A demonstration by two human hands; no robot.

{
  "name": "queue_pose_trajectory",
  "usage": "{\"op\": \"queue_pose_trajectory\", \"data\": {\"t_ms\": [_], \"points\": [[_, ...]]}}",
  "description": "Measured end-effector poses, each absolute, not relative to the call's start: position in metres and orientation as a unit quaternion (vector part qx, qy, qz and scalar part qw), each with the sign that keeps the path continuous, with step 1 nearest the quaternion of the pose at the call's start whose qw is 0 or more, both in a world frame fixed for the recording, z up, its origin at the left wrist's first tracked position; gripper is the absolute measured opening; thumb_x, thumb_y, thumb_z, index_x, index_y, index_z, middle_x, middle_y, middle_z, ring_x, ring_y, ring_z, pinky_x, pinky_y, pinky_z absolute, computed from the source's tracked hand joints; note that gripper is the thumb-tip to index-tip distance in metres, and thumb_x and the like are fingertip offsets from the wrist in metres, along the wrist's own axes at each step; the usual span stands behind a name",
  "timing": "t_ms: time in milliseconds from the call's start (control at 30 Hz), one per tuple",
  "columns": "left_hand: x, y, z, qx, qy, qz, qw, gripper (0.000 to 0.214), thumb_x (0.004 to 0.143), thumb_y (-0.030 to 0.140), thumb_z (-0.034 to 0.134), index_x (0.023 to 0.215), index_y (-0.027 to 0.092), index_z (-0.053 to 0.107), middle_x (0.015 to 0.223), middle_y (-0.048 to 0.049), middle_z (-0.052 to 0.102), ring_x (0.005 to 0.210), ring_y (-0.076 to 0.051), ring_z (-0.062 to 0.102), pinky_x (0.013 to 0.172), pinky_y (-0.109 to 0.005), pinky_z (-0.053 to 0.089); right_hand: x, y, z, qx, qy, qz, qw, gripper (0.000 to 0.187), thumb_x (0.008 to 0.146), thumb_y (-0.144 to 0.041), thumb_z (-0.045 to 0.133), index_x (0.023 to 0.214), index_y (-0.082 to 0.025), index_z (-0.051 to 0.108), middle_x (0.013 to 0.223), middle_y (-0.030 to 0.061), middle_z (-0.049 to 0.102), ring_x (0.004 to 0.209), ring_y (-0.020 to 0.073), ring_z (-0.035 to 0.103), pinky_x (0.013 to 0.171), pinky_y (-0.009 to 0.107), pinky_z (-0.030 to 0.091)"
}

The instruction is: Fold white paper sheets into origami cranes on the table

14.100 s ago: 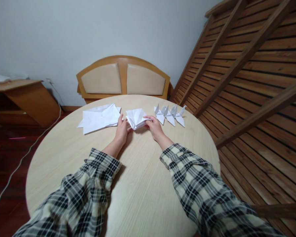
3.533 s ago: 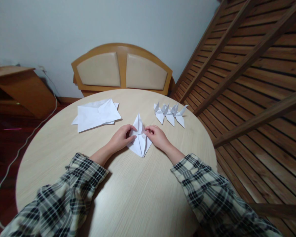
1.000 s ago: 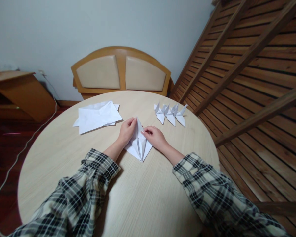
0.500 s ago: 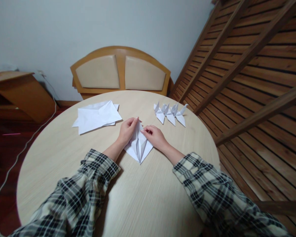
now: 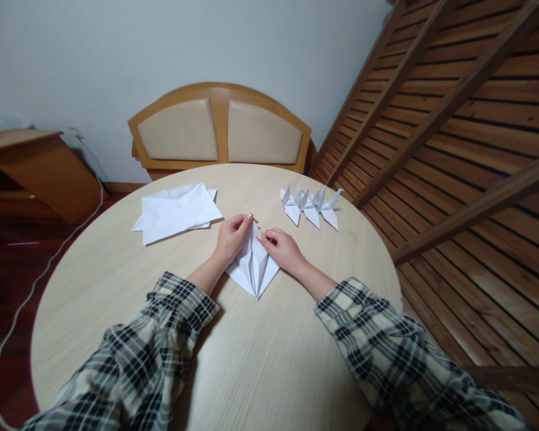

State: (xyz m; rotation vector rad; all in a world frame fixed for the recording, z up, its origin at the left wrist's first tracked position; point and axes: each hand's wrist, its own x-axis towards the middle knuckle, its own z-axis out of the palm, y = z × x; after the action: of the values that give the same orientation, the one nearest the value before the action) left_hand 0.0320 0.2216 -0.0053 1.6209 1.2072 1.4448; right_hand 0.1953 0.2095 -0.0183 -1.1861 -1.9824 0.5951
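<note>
A partly folded sheet of white paper lies on the round table in front of me, diamond-shaped, with its lower tip pointing toward me and creased flaps along the middle. My left hand is closed on its upper left edge, thumb near the top tip. On the upper right edge, my right hand pinches the paper between thumb and fingers. The underside of the paper and some fingertips are hidden. Several folded paper cranes stand in a row beyond my right hand.
A stack of white paper sheets lies at the left back of the pale round table. Behind the table stands a wooden headboard with beige panels. Wooden slats rise on the right; a cable runs along the floor at left.
Almost nothing differs. The lower tip of the folded paper has shifted very slightly to the right, and both hands keep their hold.
</note>
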Motion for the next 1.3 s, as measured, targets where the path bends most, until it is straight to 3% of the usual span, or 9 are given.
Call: {"op": "queue_pose_trajectory", "data": {"t_ms": [333,533,667,800,933,1100,1300], "points": [[0.026,0.226,-0.005,0.593,0.456,0.576,0.329,0.022,0.086,0.036,0.062,0.085,0.018,0.075,0.090,-0.0080,0.076,0.083,-0.020,0.067,0.079,-0.034,0.050,0.196,0.210,-0.018,-0.463,-0.760,0.252,0.380,0.014,0.089,-0.024,0.063,0.075,-0.019,0.064,0.078,0.0007,0.059,0.074,0.0149,0.053,0.072,0.028,0.039],[0.023,0.224,-0.001,0.630,0.485,0.521,0.311,0.034,0.087,0.044,0.059,0.063,0.020,0.061,0.060,0.0002,0.057,0.060,-0.016,0.051,0.057,-0.029,0.039,0.198,0.209,-0.015,-0.465,-0.754,0.251,0.390,0.017,0.087,-0.024,0.064,0.071,-0.019,0.062,0.073,0.0000,0.057,0.072,0.0152,0.052,0.071,0.028,0.039],[0.016,0.220,-0.002,0.668,0.474,0.474,0.323,0.036,0.087,0.047,0.057,0.060,0.022,0.055,0.057,0.0009,0.048,0.055,-0.015,0.043,0.053,-0.030,0.033,0.200,0.209,-0.014,-0.467,-0.749,0.258,0.393,0.019,0.087,-0.027,0.062,0.070,-0.020,0.061,0.072,0.0000,0.057,0.072,0.0158,0.052,0.071,0.029,0.040],[0.007,0.214,-0.001,0.729,0.450,0.400,0.326,0.033,0.089,0.045,0.055,0.064,0.023,0.058,0.059,-0.0009,0.050,0.055,-0.016,0.044,0.052,-0.031,0.033,0.202,0.210,-0.013,-0.473,-0.742,0.265,0.394,0.019,0.087,-0.030,0.061,0.071,-0.020,0.061,0.073,0.0006,0.058,0.072,0.0160,0.053,0.070,0.029,0.040],[-0.005,0.206,0.002,0.801,0.421,0.335,0.261,0.041,0.089,0.043,0.055,0.053,0.024,0.050,0.056,-0.0022,0.049,0.059,-0.018,0.046,0.060,-0.035,0.037,0.203,0.210,-0.011,-0.475,-0.739,0.275,0.391,0.020,0.087,-0.030,0.061,0.069,-0.020,0.060,0.070,-0.0003,0.058,0.068,0.0150,0.052,0.067,0.028,0.040],[-0.020,0.198,0.001,0.816,0.427,0.305,0.242,0.024,0.085,0.044,0.061,0.073,0.025,0.067,0.072,-0.0055,0.066,0.072,-0.022,0.055,0.073,-0.038,0.041,0.203,0.209,-0.011,-0.480,-0.742,0.272,0.382,0.021,0.087,-0.029,0.060,0.069,-0.020,0.060,0.069,-0.0006,0.058,0.066,0.0144,0.051,0.065,0.027,0.038],[-0.025,0.196,-0.003,0.816,0.442,0.298,0.223,0.019,0.082,0.041,0.065,0.073,0.024,0.065,0.071,-0.0044,0.064,0.072,-0.022,0.053,0.074,-0.039,0.041,0.203,0.209,-0.014,-0.470,-0.752,0.277,0.369,0.020,0.087,-0.030,0.060,0.071,-0.019,0.062,0.070,-0.0003,0.060,0.067,0.0146,0.053,0.065,0.027,0.038]]}}
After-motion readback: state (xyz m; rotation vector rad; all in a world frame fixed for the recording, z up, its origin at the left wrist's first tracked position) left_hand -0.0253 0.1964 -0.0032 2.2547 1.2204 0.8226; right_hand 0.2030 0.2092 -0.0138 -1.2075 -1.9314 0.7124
